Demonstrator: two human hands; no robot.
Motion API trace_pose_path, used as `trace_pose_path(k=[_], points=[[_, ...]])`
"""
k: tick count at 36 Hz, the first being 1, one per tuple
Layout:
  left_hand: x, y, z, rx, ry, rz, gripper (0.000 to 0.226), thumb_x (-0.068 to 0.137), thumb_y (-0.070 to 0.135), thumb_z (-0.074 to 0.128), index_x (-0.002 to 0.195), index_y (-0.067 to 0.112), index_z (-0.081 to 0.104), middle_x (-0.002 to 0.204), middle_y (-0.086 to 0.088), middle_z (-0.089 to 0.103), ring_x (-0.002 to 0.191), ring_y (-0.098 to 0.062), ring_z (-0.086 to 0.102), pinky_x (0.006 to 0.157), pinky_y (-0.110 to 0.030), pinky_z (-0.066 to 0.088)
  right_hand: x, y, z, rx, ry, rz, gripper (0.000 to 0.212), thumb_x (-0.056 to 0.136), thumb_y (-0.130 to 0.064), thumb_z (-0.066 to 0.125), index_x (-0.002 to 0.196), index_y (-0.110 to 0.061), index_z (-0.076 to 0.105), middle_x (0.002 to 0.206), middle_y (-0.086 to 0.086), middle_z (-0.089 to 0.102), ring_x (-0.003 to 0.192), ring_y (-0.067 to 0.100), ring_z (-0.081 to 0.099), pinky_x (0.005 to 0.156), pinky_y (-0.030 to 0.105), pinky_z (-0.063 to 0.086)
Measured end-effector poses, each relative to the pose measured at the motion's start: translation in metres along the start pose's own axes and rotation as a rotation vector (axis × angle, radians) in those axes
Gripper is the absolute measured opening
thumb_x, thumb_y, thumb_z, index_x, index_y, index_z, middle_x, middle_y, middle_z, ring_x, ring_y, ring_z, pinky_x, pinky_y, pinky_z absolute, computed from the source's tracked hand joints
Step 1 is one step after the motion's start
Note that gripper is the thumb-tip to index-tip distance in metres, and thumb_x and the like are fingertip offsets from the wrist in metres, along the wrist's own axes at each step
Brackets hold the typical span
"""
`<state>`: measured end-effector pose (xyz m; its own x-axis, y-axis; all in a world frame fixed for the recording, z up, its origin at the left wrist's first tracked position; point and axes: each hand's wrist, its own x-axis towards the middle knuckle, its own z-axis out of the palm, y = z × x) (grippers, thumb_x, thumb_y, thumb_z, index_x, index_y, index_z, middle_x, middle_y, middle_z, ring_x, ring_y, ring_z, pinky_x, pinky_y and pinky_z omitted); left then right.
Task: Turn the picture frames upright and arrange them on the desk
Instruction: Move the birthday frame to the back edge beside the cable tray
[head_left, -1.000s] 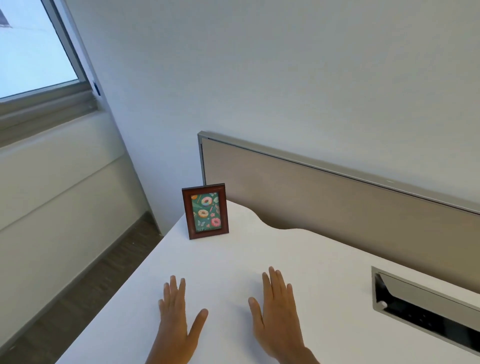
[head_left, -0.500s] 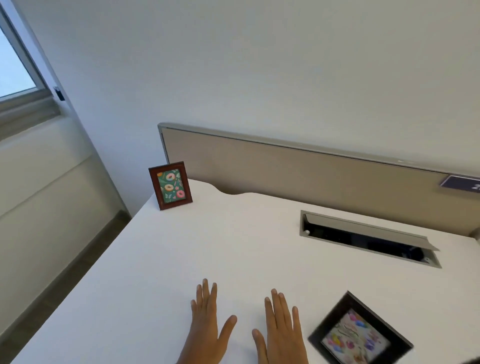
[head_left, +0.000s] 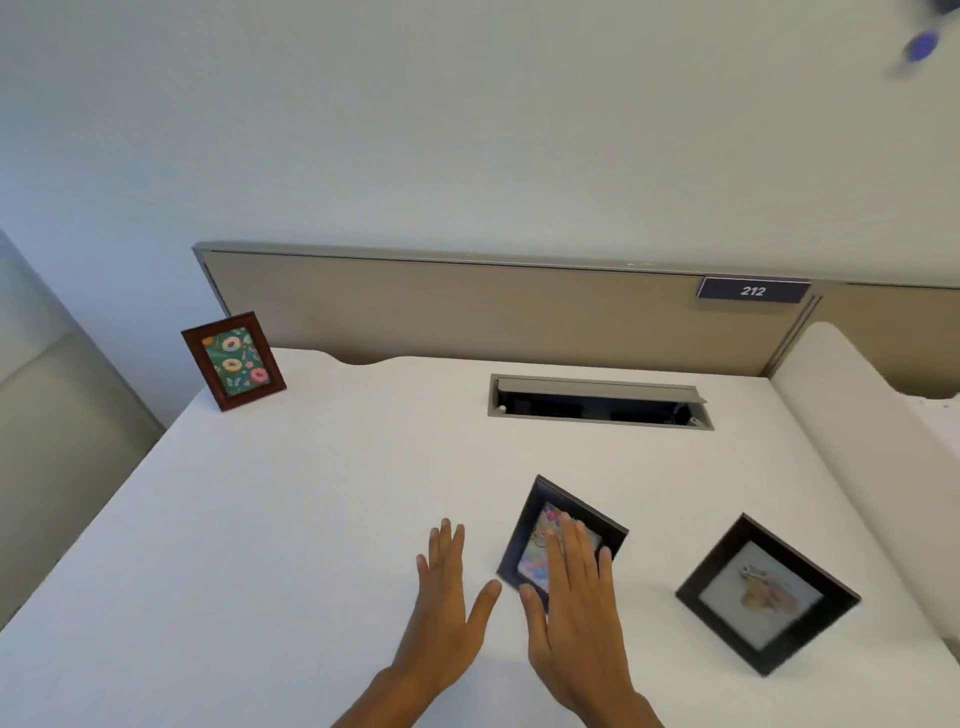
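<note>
A brown frame (head_left: 234, 361) with a donut print stands upright at the far left corner of the white desk (head_left: 311, 519). A black frame (head_left: 535, 525) with a colourful picture lies flat near the front middle. My right hand (head_left: 576, 608) is spread flat over it, fingers covering much of the picture. My left hand (head_left: 447, 592) is flat and open just left of that frame, holding nothing. A second black frame (head_left: 766, 595) with a pale picture lies flat at the front right.
A beige partition panel (head_left: 467, 306) runs along the desk's back, with a "212" label (head_left: 753, 291). A metal cable slot (head_left: 597, 402) is recessed in the desk's back middle. The desk's left edge drops to the floor; a neighbouring white desk (head_left: 852, 415) adjoins on the right.
The view has swung right, bringing both black frames into sight. My right hand has moved forward onto the nearer black frame; my left hand has come alongside it.
</note>
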<state>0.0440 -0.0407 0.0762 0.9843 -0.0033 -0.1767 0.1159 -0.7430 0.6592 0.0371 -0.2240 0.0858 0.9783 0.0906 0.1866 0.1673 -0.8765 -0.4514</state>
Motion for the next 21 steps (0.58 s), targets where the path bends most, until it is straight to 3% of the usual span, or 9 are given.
trace_pose_path(k=[3, 6, 8, 10, 13, 15, 18, 21], points=[[0.007, 0.018, 0.009, -0.088, -0.029, -0.027, 0.091, 0.089, 0.075, 0.032, 0.161, 0.042, -0.014, 0.172, 0.011, -0.022, 0.159, -0.026, -0.019, 0.127, -0.051, 0.009, -0.001, 0.014, -0.012, 0.043, 0.037, 0.012, 0.078, 0.107, -0.046, 0.045, 0.172, -0.016, 0.014, 0.182, -0.005, 0.003, 0.168, 0.018, 0.002, 0.136, 0.048, 0.004], [0.017, 0.037, 0.015, -0.191, -0.035, -0.047, 0.09, 0.09, 0.075, 0.034, 0.163, 0.042, -0.006, 0.175, 0.009, -0.009, 0.161, -0.031, -0.01, 0.126, -0.055, 0.015, -0.002, 0.026, -0.026, 0.072, 0.091, 0.025, 0.075, 0.108, -0.052, 0.034, 0.171, -0.017, 0.015, 0.182, -0.004, 0.001, 0.168, 0.017, -0.002, 0.136, 0.039, -0.005], [0.026, 0.05, 0.016, -0.236, -0.022, -0.063, 0.087, 0.091, 0.073, 0.033, 0.164, 0.039, 0.0, 0.176, 0.006, 0.002, 0.162, -0.032, 0.002, 0.127, -0.056, 0.015, -0.001, 0.032, -0.033, 0.137, 0.127, 0.078, 0.073, 0.109, -0.052, 0.036, 0.17, -0.019, 0.016, 0.181, -0.004, 0.002, 0.167, 0.016, -0.001, 0.135, 0.039, 0.001], [0.034, 0.06, 0.017, -0.294, -0.008, -0.064, 0.083, 0.094, 0.068, 0.035, 0.164, 0.034, 0.006, 0.175, 0.002, 0.015, 0.159, -0.029, 0.021, 0.127, -0.053, 0.025, 0.0, 0.037, -0.038, 0.231, 0.159, 0.171, 0.07, 0.109, -0.047, 0.043, 0.169, -0.02, 0.02, 0.18, -0.002, 0.009, 0.166, 0.016, 0.008, 0.134, 0.043, 0.016], [0.045, 0.07, 0.015, -0.402, 0.009, -0.092, 0.073, 0.104, 0.055, 0.041, 0.165, 0.028, 0.011, 0.171, -0.004, 0.029, 0.152, -0.025, 0.039, 0.111, -0.033, 0.045, 0.002, 0.042, -0.044, 0.416, 0.187, 0.374, 0.063, 0.109, -0.043, 0.048, 0.165, -0.021, 0.029, 0.17, 0.004, 0.03, 0.158, 0.023, 0.024, 0.127, 0.048, 0.034], [0.049, 0.074, 0.013, -0.444, 0.008, -0.117, 0.068, 0.107, 0.051, 0.04, 0.165, 0.028, 0.014, 0.169, -0.005, 0.033, 0.149, -0.026, 0.042, 0.101, -0.027, 0.044, 0.005, 0.047, -0.047, 0.533, 0.146, 0.514, 0.06, 0.11, -0.048, 0.043, 0.164, -0.024, 0.031, 0.163, 0.004, 0.04, 0.153, 0.025, 0.032, 0.123, 0.047, 0.035], [0.054, 0.079, 0.009, -0.493, 0.007, -0.141, 0.06, 0.109, 0.049, 0.037, 0.163, 0.029, 0.022, 0.165, -0.005, 0.039, 0.147, -0.024, 0.044, 0.099, -0.026, 0.041, 0.01, 0.052, -0.054, 0.848, -0.026, 0.74, 0.061, 0.111, -0.059, 0.033, 0.164, -0.029, 0.033, 0.165, 0.002, 0.043, 0.154, 0.025, 0.037, 0.126, 0.049, 0.031], [0.055, 0.085, 0.008, -0.51, 0.011, -0.133, 0.054, 0.11, 0.047, 0.035, 0.161, 0.029, 0.028, 0.163, -0.003, 0.041, 0.145, -0.023, 0.045, 0.096, -0.026, 0.042, 0.013, 0.058, -0.054, 1.052, -0.122, 0.843, 0.066, 0.108, -0.068, 0.026, 0.159, -0.029, 0.039, 0.152, 0.005, 0.055, 0.143, 0.027, 0.047, 0.124, 0.052, 0.031]])
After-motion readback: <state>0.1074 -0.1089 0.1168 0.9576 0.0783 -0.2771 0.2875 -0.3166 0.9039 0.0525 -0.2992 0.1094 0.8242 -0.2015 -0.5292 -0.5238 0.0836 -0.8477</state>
